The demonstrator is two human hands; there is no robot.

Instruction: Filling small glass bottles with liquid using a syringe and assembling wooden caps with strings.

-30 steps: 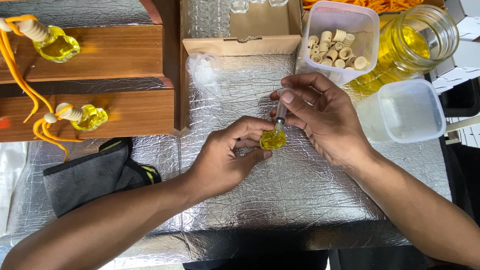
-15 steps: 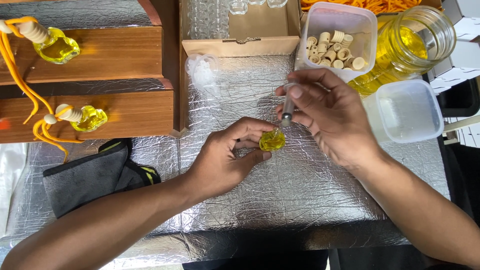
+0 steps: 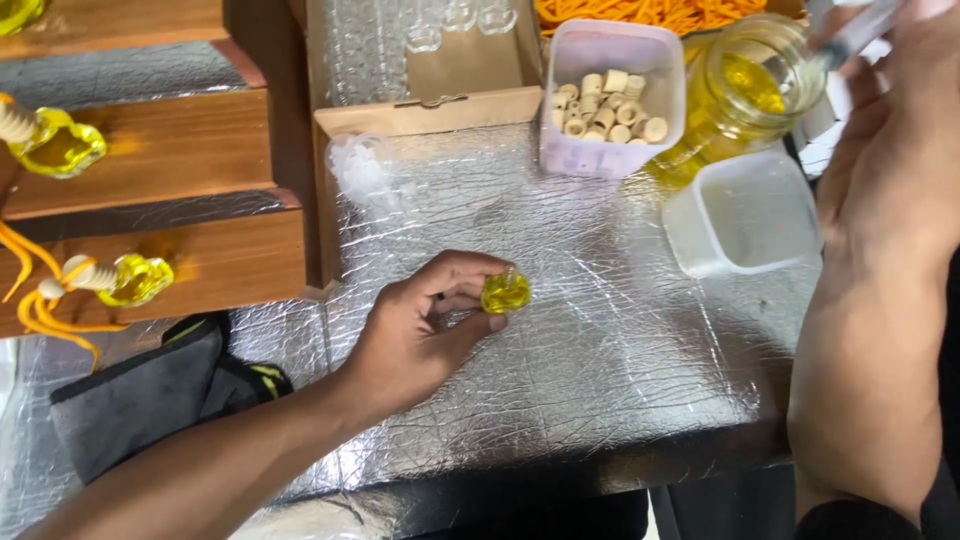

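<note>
My left hand point(image 3: 420, 335) rests on the foil-covered table point(image 3: 600, 380) and pinches a small glass bottle point(image 3: 505, 292) filled with yellow liquid, holding it upright. My right hand point(image 3: 890, 170) is raised at the right edge, well away from the bottle. Its fingers grip a clear syringe-like tube point(image 3: 858, 32) near the top right corner. The tube's tip points toward a big glass jar point(image 3: 745, 85) of yellow liquid.
A tub of wooden caps point(image 3: 610, 100) stands beside the jar, with an empty plastic tub point(image 3: 745, 215) in front. A cardboard box point(image 3: 430, 110) holds empty bottles. Wooden steps point(image 3: 170, 150) at left carry filled bottles point(image 3: 62, 148) with orange cords. A black cloth point(image 3: 140, 395) lies below.
My right hand has lifted off the small bottle and swung up and right toward the jar, taking the tube with it. The left hand keeps its hold on the bottle.
</note>
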